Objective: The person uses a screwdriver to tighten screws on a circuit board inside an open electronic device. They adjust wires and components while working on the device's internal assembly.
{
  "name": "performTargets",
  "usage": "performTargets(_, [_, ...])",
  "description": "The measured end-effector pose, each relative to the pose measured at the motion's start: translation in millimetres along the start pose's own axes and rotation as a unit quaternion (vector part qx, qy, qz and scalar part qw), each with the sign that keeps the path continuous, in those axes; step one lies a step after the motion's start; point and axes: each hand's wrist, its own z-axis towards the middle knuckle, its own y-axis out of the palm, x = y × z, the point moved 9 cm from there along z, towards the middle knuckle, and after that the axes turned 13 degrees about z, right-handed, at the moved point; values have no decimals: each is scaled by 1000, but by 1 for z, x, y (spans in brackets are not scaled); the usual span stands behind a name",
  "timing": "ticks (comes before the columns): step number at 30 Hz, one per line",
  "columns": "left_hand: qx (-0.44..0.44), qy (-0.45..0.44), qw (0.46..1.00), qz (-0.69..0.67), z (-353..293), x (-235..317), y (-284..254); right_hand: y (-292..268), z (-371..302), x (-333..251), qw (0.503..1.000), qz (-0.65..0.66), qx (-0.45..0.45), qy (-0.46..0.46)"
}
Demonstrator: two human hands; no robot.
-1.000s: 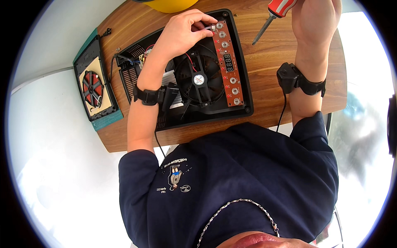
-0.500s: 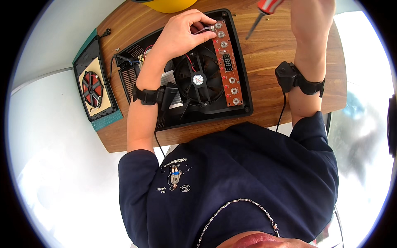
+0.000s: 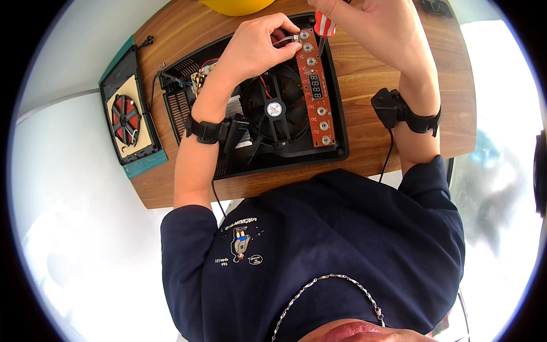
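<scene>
A red-brown circuit board (image 3: 317, 119) with round buttons and a small digit display lies along the right side of an open black appliance housing (image 3: 344, 131). At the board's far end, my left hand (image 3: 259, 45) is closed, thumb and forefinger on its left edge around a small white plug (image 3: 296, 38) with wires. My right hand (image 3: 376, 31) grips a screwdriver (image 3: 325, 25) with a red-and-white handle. The screwdriver's tip points down at the board's right edge, below the far buttons; whether it touches a screw is too small to tell. A black fan (image 3: 274, 109) sits in the housing.
To the left, a black cover (image 3: 108, 94) holding a red-and-black coil (image 3: 126, 121) lies on a green mat (image 3: 142, 165). A black plug (image 3: 146, 41) and small screws (image 3: 162, 65) are nearby. Beyond the housing stands something yellow (image 3: 239, 5); a dark object (image 3: 437, 7) lies far right.
My right hand has come left and nearer, bringing the screwdriver from over the bare wood to the board's right edge. My left hand stays at the board's far end.
</scene>
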Motion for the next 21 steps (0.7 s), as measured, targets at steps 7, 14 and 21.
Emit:
performTargets(7, [7,7,1000,-11,0,5,2,5,-3,-8,998,37,-6,59])
performTargets(14, [7,14,1000,0,-1,6,-1,-7,-8,-6,994,79,-69,23])
performTargets(21, [-48,-24,998,23,0,6,0,-65,-11,-20,976,138,171,-8])
